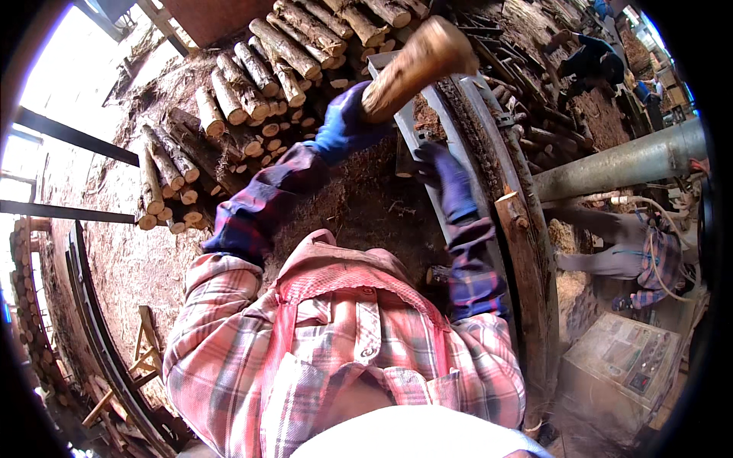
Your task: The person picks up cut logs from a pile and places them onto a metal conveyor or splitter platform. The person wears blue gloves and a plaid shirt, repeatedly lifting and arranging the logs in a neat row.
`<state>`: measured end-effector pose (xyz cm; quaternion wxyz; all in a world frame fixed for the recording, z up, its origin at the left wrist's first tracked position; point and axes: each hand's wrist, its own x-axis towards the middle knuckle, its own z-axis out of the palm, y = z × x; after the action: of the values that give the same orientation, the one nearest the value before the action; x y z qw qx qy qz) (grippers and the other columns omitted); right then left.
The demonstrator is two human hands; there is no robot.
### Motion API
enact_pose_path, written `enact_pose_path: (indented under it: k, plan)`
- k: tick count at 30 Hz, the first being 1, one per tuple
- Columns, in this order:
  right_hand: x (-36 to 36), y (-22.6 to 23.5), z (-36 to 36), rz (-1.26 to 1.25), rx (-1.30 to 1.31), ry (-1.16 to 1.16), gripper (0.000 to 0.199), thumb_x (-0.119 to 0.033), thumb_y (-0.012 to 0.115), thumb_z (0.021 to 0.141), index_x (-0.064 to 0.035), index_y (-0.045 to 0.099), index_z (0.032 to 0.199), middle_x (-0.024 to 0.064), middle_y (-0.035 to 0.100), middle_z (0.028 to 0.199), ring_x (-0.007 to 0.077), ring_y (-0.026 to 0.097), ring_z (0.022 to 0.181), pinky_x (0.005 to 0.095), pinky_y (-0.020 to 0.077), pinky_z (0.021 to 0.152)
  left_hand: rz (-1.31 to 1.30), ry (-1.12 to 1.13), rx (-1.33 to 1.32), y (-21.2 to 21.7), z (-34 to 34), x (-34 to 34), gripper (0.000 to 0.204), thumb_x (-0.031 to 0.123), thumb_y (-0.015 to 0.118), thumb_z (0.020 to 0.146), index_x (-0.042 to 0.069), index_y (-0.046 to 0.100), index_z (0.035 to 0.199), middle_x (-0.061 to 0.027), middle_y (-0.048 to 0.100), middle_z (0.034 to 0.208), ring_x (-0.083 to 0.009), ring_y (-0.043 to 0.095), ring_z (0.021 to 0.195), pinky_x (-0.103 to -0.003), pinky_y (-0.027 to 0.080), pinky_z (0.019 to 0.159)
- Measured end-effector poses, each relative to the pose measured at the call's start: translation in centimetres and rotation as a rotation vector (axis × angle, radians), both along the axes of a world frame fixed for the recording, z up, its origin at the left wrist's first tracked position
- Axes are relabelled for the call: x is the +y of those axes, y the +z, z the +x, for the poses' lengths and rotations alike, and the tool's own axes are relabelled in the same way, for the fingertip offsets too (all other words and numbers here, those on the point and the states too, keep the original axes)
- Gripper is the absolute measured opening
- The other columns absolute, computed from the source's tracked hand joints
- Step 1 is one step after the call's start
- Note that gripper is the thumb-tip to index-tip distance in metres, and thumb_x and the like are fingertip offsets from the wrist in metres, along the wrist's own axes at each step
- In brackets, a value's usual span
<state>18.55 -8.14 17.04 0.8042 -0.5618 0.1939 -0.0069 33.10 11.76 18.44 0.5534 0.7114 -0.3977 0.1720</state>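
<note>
Short log (418, 70) is gripped at its near end by the left hand (350, 126), gloved fingers clenched around it. Log is held tilted, far end to upper right, in front of the metal rails (456, 126); some blur. Right hand (447, 179) is held by the left rail, fingers released and loosely extended; rail contact can't be told. Longer log (527, 282) is laid alongside the right forearm. Cut logs (259, 99) are piled beyond the left arm. Control box (622, 362) is placed at lower right.
</note>
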Motion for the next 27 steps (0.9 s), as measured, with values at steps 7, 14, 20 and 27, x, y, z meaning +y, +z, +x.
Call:
enact_pose_path:
  k: [7, 14, 20, 27]
  plan:
    - [-9.0, 5.5, -0.4, -0.021, -0.088, 0.142, 0.059, -0.047, 0.05, 0.094, -0.0038, 0.045, 0.134, 0.0104, 0.059, 0.121, 0.0172, 0.059, 0.105, 0.0324, 0.0454, 0.094, 0.342, -0.006, -0.787, 4.9, 2.8, 2.2, 0.057, 0.018, 0.063, 0.07, 0.011, 0.053, 0.125, -0.0144, 0.057, 0.123, -0.0352, 0.055, 0.112, -0.051, 0.044, 0.094]
    - [-1.2, 7.9, 0.6, -0.441, -0.299, 0.478, 0.062, -0.021, 0.075, 0.081, -0.003, 0.045, 0.133, 0.0021, 0.055, 0.116, 0.0111, 0.049, 0.106, 0.0267, 0.0391, 0.095, 0.38, -0.113, -1.118, 6.1, 0.7, -3.7, 0.045, 0.019, 0.059, 0.073, 0.018, 0.061, 0.118, -0.0104, 0.059, 0.121, -0.0277, 0.057, 0.111, -0.048, 0.045, 0.094]
    - [-2.4, 0.1, 0.4, -0.239, -0.423, 0.036, 0.063, -0.016, 0.078, 0.076, -0.0025, 0.048, 0.129, 0.008, 0.054, 0.123, 0.0151, 0.049, 0.115, 0.0315, 0.0381, 0.103, 0.34, 0.071, -0.898, 6.7, -1.1, -4.9, 0.052, 0.025, 0.066, 0.069, 0.009, 0.06, 0.119, -0.0152, 0.058, 0.123, -0.0332, 0.057, 0.111, -0.048, 0.045, 0.092]
    - [-15.1, 8.4, -0.8, 0.108, -0.239, -0.262, 0.053, -0.049, 0.069, 0.079, -0.0111, 0.053, 0.113, 0.0088, 0.058, 0.068, 0.0222, 0.056, 0.049, 0.0248, 0.0469, 0.039, 0.154, 0.144, -0.617, 7.2, -2.5, -6.9, 0.06, 0.032, 0.071, 0.072, 0.004, 0.055, 0.122, -0.0182, 0.057, 0.123, -0.0354, 0.055, 0.113, -0.046, 0.043, 0.095]
